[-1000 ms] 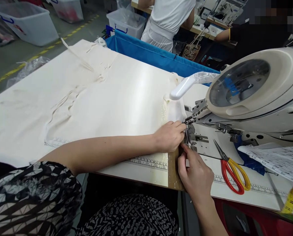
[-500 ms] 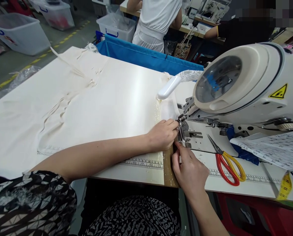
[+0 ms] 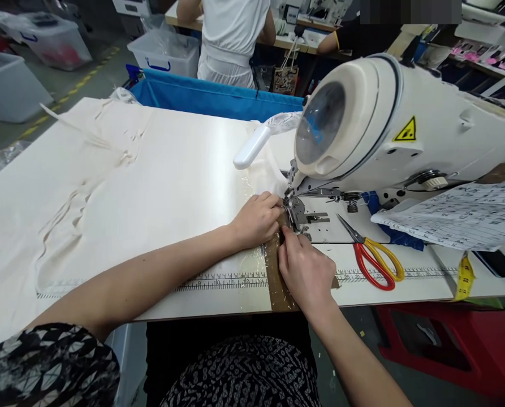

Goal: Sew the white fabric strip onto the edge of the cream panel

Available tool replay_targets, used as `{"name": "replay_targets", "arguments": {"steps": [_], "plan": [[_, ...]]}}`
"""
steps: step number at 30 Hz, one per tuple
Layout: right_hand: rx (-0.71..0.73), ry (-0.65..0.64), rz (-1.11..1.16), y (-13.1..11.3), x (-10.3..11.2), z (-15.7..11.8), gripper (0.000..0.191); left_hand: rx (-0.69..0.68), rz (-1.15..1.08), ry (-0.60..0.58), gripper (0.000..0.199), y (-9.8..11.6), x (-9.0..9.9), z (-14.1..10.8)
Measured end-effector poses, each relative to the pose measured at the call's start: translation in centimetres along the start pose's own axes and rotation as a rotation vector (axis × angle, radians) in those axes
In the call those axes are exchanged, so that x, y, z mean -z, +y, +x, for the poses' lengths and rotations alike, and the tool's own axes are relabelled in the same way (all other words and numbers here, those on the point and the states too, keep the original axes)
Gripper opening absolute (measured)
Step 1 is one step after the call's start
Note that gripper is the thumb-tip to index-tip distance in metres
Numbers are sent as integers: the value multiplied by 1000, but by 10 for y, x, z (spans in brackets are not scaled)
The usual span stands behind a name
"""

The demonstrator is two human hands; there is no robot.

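My left hand (image 3: 260,219) has its fingers bent and pressed together at the needle area of a white sewing machine (image 3: 354,113). What lies under those fingertips is too small to tell. Close beside it, my right hand (image 3: 306,265) is closed, its index fingertip near the metal guide at the machine's front; anything it holds is hidden. Pale cream fabric (image 3: 260,175) lies just behind my left hand, by the presser foot. Brown tape (image 3: 279,282) runs down the table between the hands. A white lamp-like piece (image 3: 252,148) hangs over the cloth.
Scissors (image 3: 377,263) with red and yellow handles lie right of my hands. Farther right are printed papers (image 3: 460,215) and a yellow tape measure (image 3: 464,278). Loose cream cloth (image 3: 65,226) spreads left. A blue fabric bin (image 3: 210,97) and a person in white (image 3: 231,39) are behind.
The view has shifted, so the machine and table appear farther left. My right hand has turned slightly and stays near the guide. My left hand remains by the needle area.
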State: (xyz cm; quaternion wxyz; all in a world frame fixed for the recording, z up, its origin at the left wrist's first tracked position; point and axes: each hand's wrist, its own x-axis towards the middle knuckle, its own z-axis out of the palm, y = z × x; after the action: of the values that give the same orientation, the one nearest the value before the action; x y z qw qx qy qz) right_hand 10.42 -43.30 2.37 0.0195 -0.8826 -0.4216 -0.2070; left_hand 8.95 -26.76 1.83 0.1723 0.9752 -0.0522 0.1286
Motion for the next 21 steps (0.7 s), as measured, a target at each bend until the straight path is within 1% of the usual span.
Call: {"name": "replay_targets", "arguments": {"steps": [2, 5, 6, 8, 9, 10, 12, 13, 14, 15, 17, 19, 20, 21], "plan": [[0, -5, 25, 1, 1, -1, 32, 3, -2, 2, 33, -2, 0, 1], [21, 12, 96, 4, 8, -14, 32, -8, -8, 38, 33, -5, -1, 0], [31, 22, 139, 7, 11, -20, 33, -11, -10, 54, 32, -6, -1, 0], [9, 44, 319, 12, 17, -34, 33, -4, -12, 86, 31, -6, -1, -1], [-49, 58, 453, 15, 20, -40, 33, 8, -16, 101, 30, -5, 0, -2], [-138, 83, 588, 19, 23, -45, 33, 27, -30, 113, 29, -4, 3, -2], [-363, 150, 821, 24, 28, -50, 34, 78, -132, 102, 28, 4, 10, -4], [-461, 187, 903, 26, 29, -51, 35, 103, -230, 63, 28, 10, 14, -6], [-530, 222, 986, 27, 31, -51, 35, 117, -356, -8, 26, 17, 19, -9], [-570, 255, 1076, 28, 32, -49, 36, 122, -502, -103, 24, 26, 24, -12], [-584, 315, 1251, 25, 36, -47, 37, 120, -808, -345, 24, 48, 30, -21], [-554, 384, 1374, 19, 41, -45, 37, 158, -1102, -556, 35, 72, 31, -31], [-534, 414, 1404, 17, 43, -45, 37, 187, -1227, -630, 39, 85, 29, -37], [-512, 436, 1416, 14, 46, -45, 37, 208, -1326, -677, 39, 96, 26, -42]]}}
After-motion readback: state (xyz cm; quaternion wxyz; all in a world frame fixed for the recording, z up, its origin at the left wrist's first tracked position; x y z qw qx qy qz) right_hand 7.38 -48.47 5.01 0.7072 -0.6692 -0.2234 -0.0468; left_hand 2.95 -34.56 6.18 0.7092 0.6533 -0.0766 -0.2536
